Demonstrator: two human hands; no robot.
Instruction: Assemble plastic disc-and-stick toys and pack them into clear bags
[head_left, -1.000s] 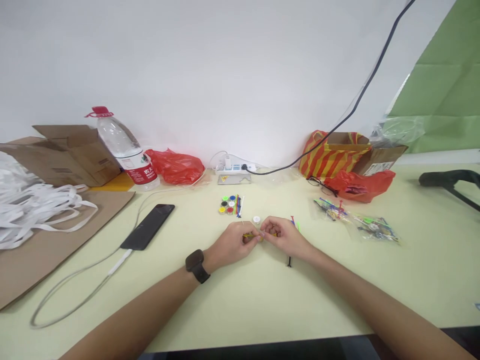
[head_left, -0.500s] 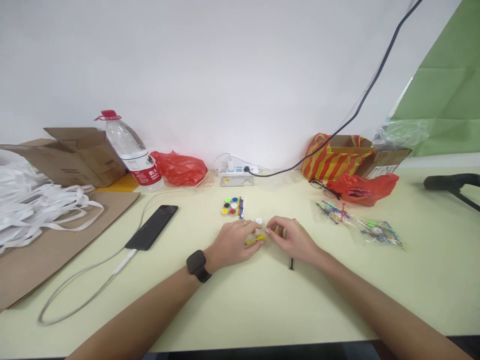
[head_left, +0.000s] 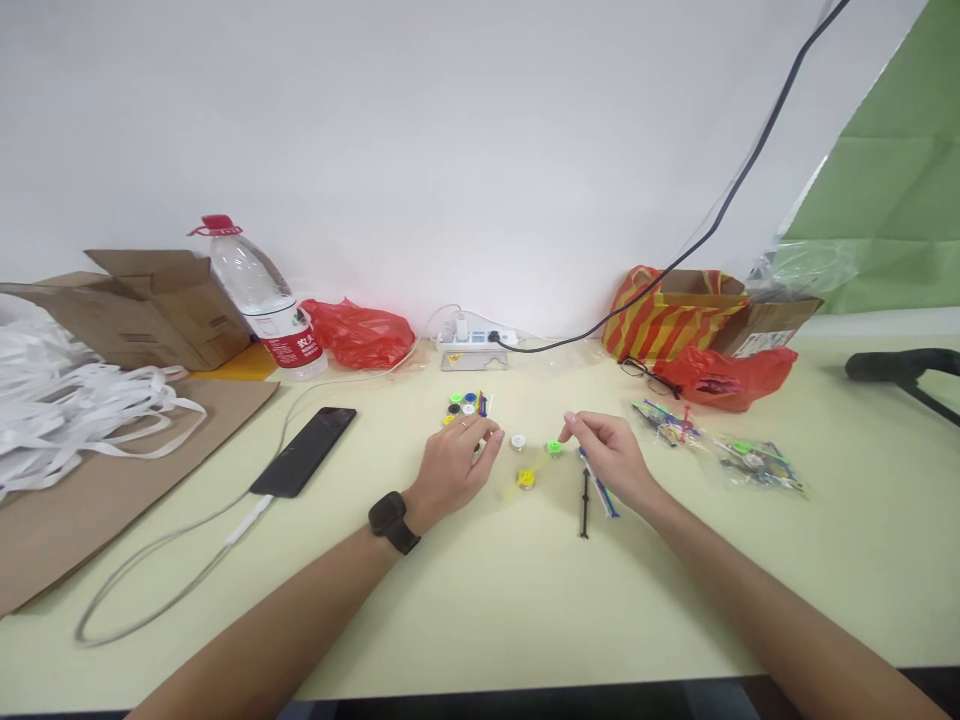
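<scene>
My left hand [head_left: 456,464], with a black watch on its wrist, rests on the pale table [head_left: 480,600] with its fingers loosely bent and nothing in them, just below a cluster of small coloured discs [head_left: 465,404]. My right hand [head_left: 609,456] hovers with thumb and forefinger pinched together above a green disc [head_left: 554,447]; I see nothing in the pinch. Between the hands a small yellow piece [head_left: 526,480] sits blurred on the table. A white disc [head_left: 517,440] lies behind it. A black stick [head_left: 584,502] and a blue and white stick [head_left: 600,490] lie under my right hand.
A phone [head_left: 305,452] on a white cable lies to the left, near a brown cardboard sheet [head_left: 112,500], white straps [head_left: 67,410], a box and a water bottle [head_left: 259,300]. A power strip [head_left: 472,350] sits by the wall. Red bags, glasses [head_left: 645,372] and packets of coloured parts [head_left: 750,462] lie to the right.
Both hands held the yellow piece together; now they have let go and moved apart. The yellow piece sits blurred on the table between them, and the green disc and sticks are uncovered.
</scene>
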